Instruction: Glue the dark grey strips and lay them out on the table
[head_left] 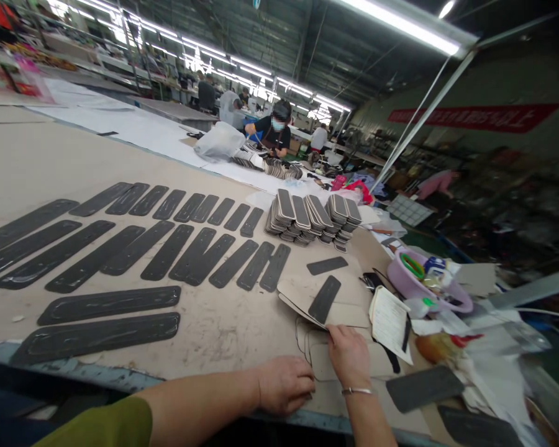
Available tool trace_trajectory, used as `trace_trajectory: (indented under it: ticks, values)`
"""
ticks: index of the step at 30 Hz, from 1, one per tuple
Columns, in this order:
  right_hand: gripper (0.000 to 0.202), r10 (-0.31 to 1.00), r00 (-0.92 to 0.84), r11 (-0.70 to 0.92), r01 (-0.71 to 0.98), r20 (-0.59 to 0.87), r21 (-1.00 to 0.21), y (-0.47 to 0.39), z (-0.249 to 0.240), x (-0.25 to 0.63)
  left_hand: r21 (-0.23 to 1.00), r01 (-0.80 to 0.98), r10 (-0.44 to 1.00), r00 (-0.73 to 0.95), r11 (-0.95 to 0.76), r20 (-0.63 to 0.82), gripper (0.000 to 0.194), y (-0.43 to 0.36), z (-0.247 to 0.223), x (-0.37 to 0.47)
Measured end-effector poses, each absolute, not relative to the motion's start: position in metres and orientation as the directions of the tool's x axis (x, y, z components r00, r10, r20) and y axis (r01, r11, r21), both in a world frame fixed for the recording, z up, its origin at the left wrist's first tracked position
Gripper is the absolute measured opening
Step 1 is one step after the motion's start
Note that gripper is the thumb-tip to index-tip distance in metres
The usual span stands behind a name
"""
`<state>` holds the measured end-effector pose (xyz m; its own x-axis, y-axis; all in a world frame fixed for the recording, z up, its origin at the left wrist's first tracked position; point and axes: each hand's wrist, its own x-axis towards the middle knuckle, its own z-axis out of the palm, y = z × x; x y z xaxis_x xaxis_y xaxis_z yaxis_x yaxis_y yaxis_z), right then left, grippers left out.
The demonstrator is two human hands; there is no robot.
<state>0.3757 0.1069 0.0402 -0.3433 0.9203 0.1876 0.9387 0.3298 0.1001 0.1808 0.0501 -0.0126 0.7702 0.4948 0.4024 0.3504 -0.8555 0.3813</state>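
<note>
My right hand (349, 355), with a bracelet at the wrist, pinches the near edge of a beige board (351, 313) on which a dark grey strip (325, 299) lies. Under and beside it are more beige rounded pieces (320, 357). My left hand (286, 383) rests at the table's front edge, just left of those pieces, its fingers curled; what they hold, if anything, is hidden. Several dark strips with shiny streaks (195, 257) lie in rows on the table (223, 329) to the left. Another dark strip (327, 266) lies beyond the board.
Stacks of dark-topped pieces (307, 214) stand farther back. To the right are a purple basin (395, 279), a notebook (389, 320), a yellow bottle with a red tip (435, 347) and dark pieces (423, 388). A masked person (277, 127) works across the table.
</note>
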Motion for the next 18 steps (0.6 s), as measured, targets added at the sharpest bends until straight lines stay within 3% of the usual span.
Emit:
trace_trajectory:
  ticks: [2, 5, 10, 14, 18]
  values:
    - [0.023, 0.925, -0.337, 0.328, 0.942, 0.178, 0.075, 0.104, 0.040, 0.374, 0.440, 0.318, 0.523, 0.691, -0.840, 0.499, 0.018, 0.053, -0.009, 0.173]
    - [0.027, 0.934, -0.322, 0.326, 0.946, 0.156, 0.003, 0.100, 0.038, 0.373, 0.496, 0.463, 0.679, 0.495, -0.734, 0.543, 0.025, 0.070, 0.001, 0.161]
    - [0.026, 0.962, -0.251, 0.269, 0.940, 0.106, -0.210, 0.095, 0.035, 0.377, 0.459, 0.737, 0.861, 0.346, -0.495, 0.373, 0.045, 0.113, 0.007, 0.161]
    - [0.033, 0.991, -0.126, 0.132, 0.891, 0.043, -0.435, 0.108, 0.034, 0.389, 0.438, 0.786, 0.900, 0.371, -0.436, 0.231, 0.044, 0.126, -0.004, 0.171]
    - [0.037, 0.996, 0.094, -0.082, 0.812, -0.009, -0.577, 0.141, 0.029, 0.408, 0.473, 0.785, 0.916, 0.322, -0.400, 0.240, 0.048, 0.132, -0.010, 0.176]
